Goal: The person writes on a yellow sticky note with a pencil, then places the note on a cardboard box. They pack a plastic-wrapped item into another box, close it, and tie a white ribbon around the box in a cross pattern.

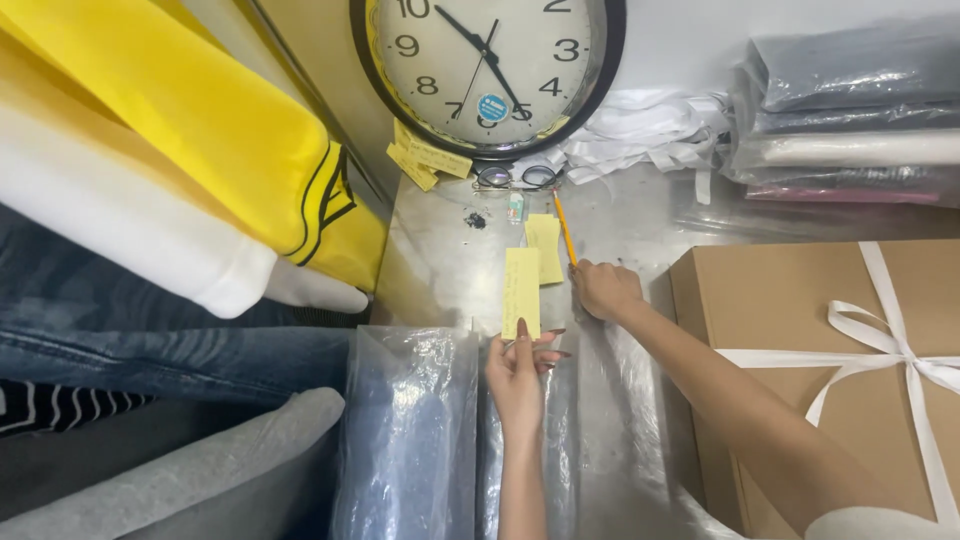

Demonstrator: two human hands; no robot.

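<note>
My left hand (518, 375) pinches the lower edge of a pale yellow paper slip (521, 292) and holds it upright over the metal tabletop (440, 255). My right hand (604, 289) grips a yellow pencil (564, 228) whose tip points toward the far side. A second yellow slip (546, 245) lies on the table just behind the first, beside the pencil. Clear plastic bags with folded blue cloth (405, 430) lie under and left of my left wrist.
A big round wall clock (487, 70) leans at the back, with eyeglasses (517, 177) and more yellow notes (425, 160) below it. A brown box tied with white ribbon (830, 370) sits right. Bagged folded clothes (850, 110) are stacked far right. Yellow, white and denim garments (150, 200) hang left.
</note>
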